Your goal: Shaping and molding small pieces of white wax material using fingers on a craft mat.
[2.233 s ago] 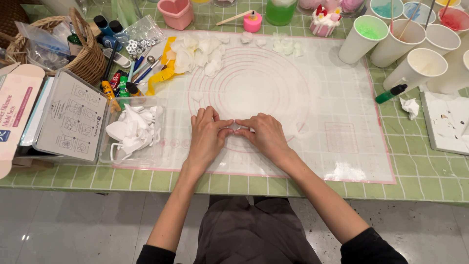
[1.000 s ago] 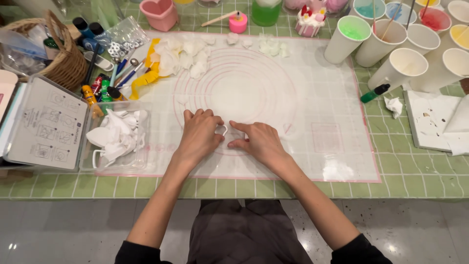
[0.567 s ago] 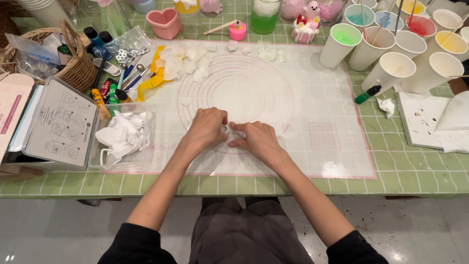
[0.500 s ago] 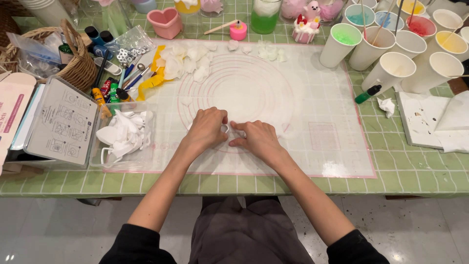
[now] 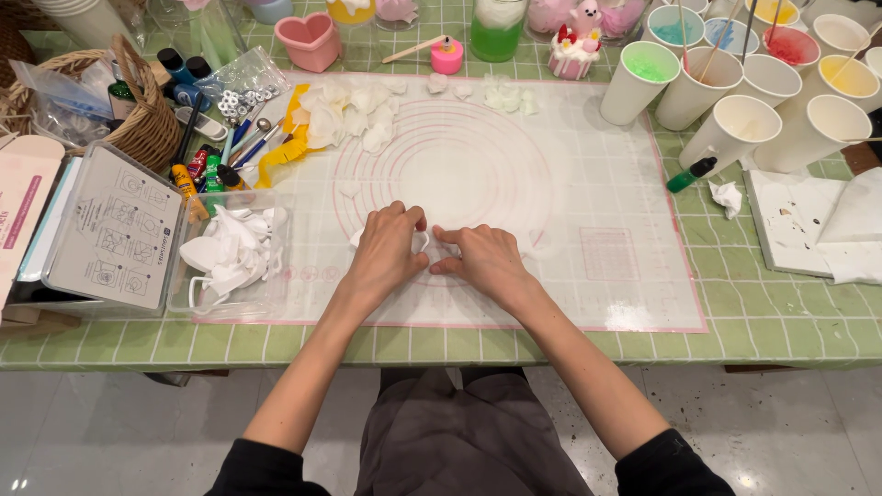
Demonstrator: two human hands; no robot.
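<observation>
White piece (image 5: 423,241): small, pale, lying on the mat (image 5: 625,184) near its front edge, at the lower rim of the printed rings. Mostly hidden by fingers; its shape cannot be told.

Left hand (image 5: 384,253): palm down, fingers curled, grip pinched on the piece's left side. Right hand (image 5: 484,262): palm down, fingertips closed on the piece's right side. The two hands nearly touch.

Mat: translucent, pink-bordered, covers the middle of the green-tiled counter (image 5: 781,321).

Clear tray (image 5: 230,262) of white scraps: just off the mat's left edge. Instruction card (image 5: 115,230) left of it; wicker basket (image 5: 138,119) at the counter's back left corner.

White petals (image 5: 354,115) and a yellow strip (image 5: 285,138): mat's back left corner.

Paper cups (image 5: 735,124): counter's back right corner. Green bottle (image 5: 691,174) and paper sheets (image 5: 818,225) at the right edge.
</observation>
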